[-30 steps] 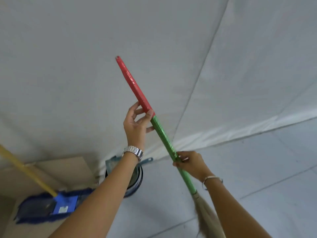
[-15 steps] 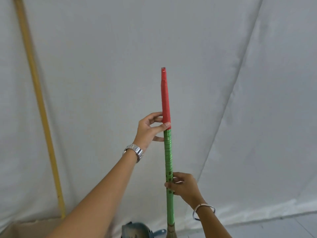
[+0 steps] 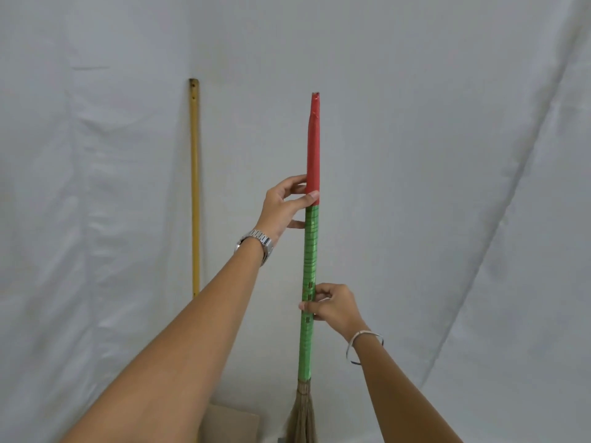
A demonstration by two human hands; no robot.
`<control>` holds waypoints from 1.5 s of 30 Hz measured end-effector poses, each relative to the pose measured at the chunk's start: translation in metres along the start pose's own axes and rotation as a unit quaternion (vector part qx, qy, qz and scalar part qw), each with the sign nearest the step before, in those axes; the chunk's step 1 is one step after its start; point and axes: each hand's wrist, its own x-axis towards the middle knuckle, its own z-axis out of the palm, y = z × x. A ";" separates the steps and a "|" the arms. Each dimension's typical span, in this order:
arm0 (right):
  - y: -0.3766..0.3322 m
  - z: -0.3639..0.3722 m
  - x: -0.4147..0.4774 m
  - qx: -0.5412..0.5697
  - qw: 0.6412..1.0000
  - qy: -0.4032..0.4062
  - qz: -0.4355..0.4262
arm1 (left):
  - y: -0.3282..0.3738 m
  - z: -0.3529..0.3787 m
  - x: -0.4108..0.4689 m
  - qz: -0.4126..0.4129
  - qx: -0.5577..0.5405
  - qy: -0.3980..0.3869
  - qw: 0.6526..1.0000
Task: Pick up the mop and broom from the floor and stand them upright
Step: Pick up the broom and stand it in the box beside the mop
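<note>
Hands, two, grip one broom; one mop handle beside.

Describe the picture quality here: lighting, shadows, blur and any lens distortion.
Head view: soft, even light on the white cloth backdrop, with only faint shading in its folds; no glare. The broom, left hand and right hand are sharp, without motion blur. The yellow mop handle looks straight, though the forearms loom large at the bottom, a wide-angle effect.
</note>
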 end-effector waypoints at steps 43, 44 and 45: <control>-0.016 0.482 0.173 0.013 0.995 -0.068 0.077 | -0.139 -0.468 0.039 -0.170 0.109 0.085 0.976; -0.008 0.491 0.176 0.012 0.994 -0.068 0.087 | -0.149 -0.472 0.038 -0.176 0.109 0.085 0.975; -0.001 0.500 0.178 0.012 0.993 -0.068 0.097 | -0.158 -0.476 0.036 -0.182 0.108 0.085 0.974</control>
